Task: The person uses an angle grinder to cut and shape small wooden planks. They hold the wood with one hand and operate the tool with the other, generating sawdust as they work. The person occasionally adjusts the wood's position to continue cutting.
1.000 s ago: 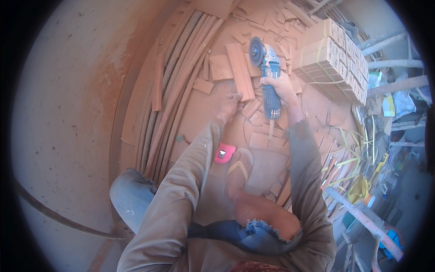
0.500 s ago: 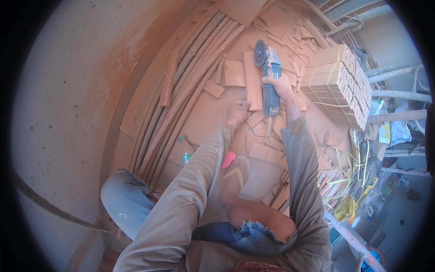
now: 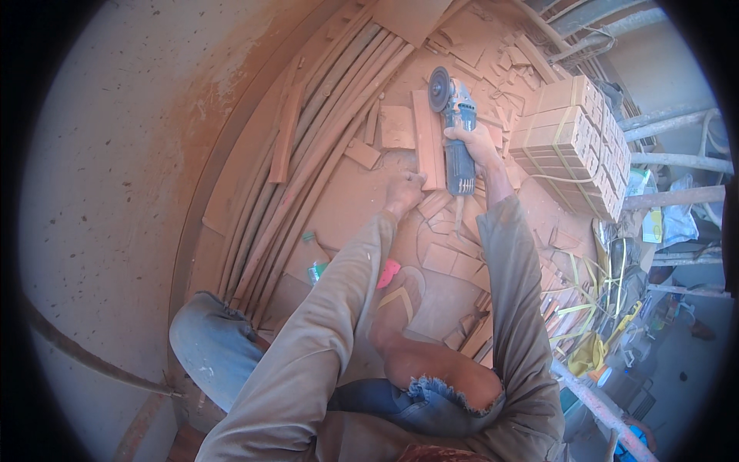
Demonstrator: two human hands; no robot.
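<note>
My right hand (image 3: 479, 145) is wrapped round the body of a blue angle grinder (image 3: 460, 165). The grinder's round disc (image 3: 439, 89) is at the far end, beside and partly over a long reddish tile strip (image 3: 426, 131) on the dusty floor. At the near end of that strip, my left hand (image 3: 406, 191) is closed with its fingers against the edge, pinching it. The contact between disc and strip is too small to make out. A cord (image 3: 459, 212) trails from the grinder's near end.
Long pipes and strips (image 3: 323, 146) lie along the wall at left. A strapped stack of tiles (image 3: 562, 142) stands at right, with broken tile pieces (image 3: 469, 58) around. My sandalled foot (image 3: 400, 304) is near a pink object (image 3: 389, 272) and a bottle (image 3: 314, 258).
The grinder in my right hand has shifted very slightly to the left. My left hand stays at the near end of the strip.
</note>
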